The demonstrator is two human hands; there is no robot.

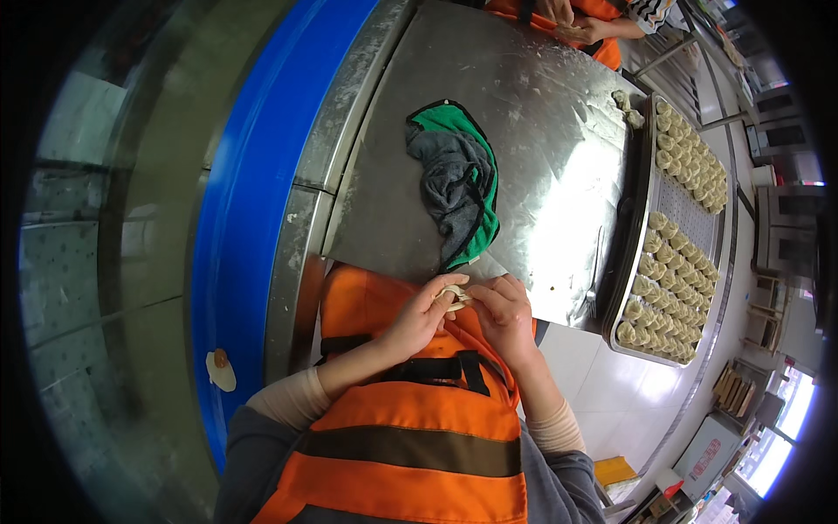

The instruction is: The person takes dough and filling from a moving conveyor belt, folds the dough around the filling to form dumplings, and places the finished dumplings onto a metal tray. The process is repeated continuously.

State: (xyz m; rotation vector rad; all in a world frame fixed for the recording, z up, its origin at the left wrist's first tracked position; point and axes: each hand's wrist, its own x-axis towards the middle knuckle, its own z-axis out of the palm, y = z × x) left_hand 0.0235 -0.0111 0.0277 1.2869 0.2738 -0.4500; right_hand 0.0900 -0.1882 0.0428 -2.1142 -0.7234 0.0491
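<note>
A: How far along are you?
B: Right of frame: your tray (683,208) bears shaped dough pieces (670,293). Lower left: one flat dough round (220,375) lies unfolded on the blue belt (249,231).
A: Your current piece?
B: Centre: left hand (419,321) and right hand (504,314) both pinch the dough piece (457,306) between them, apparently unfinished.

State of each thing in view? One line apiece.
Left hand: grip closed on dough piece
Right hand: grip pinching its edge
Dough piece: bent round, gap visible
Cloth: crumpled, grey and green sides showing
Tray: part-filled with dumplings, bare band mid-length
Wrapper: flat, open, brown lump on it
Blue belt: running or stopped, can't tell
</note>
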